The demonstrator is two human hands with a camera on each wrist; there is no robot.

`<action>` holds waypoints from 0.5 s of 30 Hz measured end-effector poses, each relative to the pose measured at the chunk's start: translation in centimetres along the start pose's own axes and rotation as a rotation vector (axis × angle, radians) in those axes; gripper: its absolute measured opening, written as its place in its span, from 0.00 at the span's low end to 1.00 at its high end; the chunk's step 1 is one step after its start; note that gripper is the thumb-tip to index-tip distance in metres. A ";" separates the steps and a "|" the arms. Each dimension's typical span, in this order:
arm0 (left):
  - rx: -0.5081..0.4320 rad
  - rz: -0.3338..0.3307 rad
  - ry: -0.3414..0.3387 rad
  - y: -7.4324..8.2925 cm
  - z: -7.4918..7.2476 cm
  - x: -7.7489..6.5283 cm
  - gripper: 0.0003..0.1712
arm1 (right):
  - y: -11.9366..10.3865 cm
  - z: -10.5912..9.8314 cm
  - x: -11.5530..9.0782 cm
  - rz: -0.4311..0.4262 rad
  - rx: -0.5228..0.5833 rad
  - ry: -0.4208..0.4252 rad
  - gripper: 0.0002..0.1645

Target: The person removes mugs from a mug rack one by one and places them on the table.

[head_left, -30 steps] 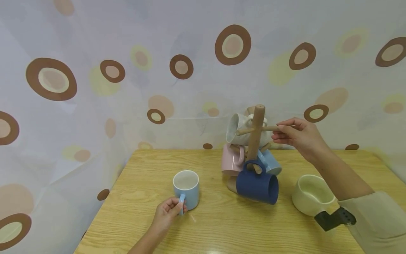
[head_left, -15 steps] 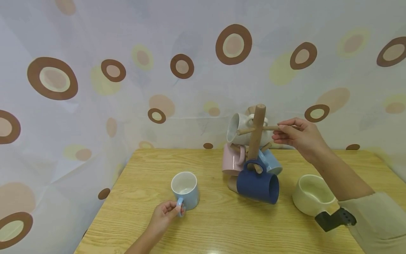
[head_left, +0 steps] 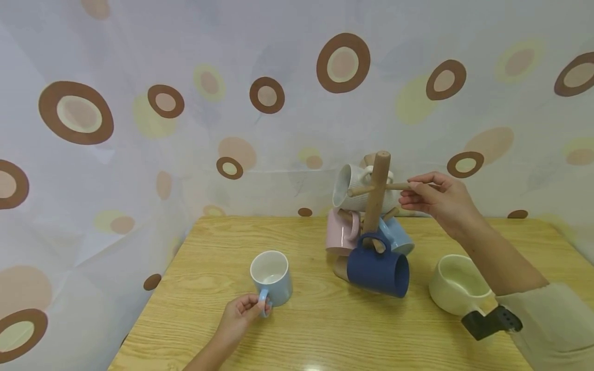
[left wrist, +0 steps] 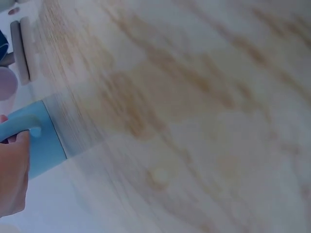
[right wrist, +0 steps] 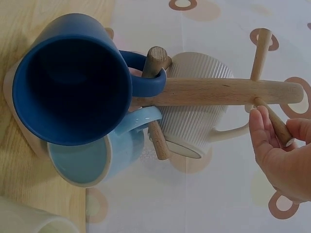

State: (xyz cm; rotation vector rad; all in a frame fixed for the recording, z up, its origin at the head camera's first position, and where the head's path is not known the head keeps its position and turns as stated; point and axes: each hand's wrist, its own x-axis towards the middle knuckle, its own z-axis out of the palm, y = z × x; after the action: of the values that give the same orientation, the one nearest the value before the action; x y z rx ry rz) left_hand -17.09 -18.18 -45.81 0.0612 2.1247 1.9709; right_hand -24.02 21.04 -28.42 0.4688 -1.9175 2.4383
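My left hand [head_left: 237, 317] is pinching the handle [head_left: 263, 297] of the light-blue cylindrical ceramic mug [head_left: 277, 291], left of the brown wooden mug rack [head_left: 377, 206]. Since a second ago, the mug is tilting slightly handward, suggesting repositioning. My right hand [head_left: 445, 200] is gripping a round wooden peg [head_left: 398, 186], apparently steadying the rack.

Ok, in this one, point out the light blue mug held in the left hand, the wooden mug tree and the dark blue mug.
Held light blue mug [head_left: 279, 289]: head view, outer side wall.
Wooden mug tree [right wrist: 214, 91]: right wrist view, central post.
Dark blue mug [head_left: 375, 270]: head view, side of the body.
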 end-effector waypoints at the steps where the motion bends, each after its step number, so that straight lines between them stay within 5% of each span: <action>1: 0.008 0.002 0.007 0.0 0.0 0.0 0.19 | 0.0 0.0 0.0 -0.001 0.000 0.001 0.04; 15: 0.253 0.181 0.287 0.8 0.5 -0.3 0.15 | 0.2 0.4 0.0 -0.001 -0.082 0.058 0.03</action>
State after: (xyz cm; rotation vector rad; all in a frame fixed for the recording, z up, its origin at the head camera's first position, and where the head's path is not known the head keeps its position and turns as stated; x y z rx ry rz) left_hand -16.81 -17.70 -44.97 0.0164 2.6307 1.8891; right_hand -23.99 20.63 -28.57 0.3918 -1.9839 2.3352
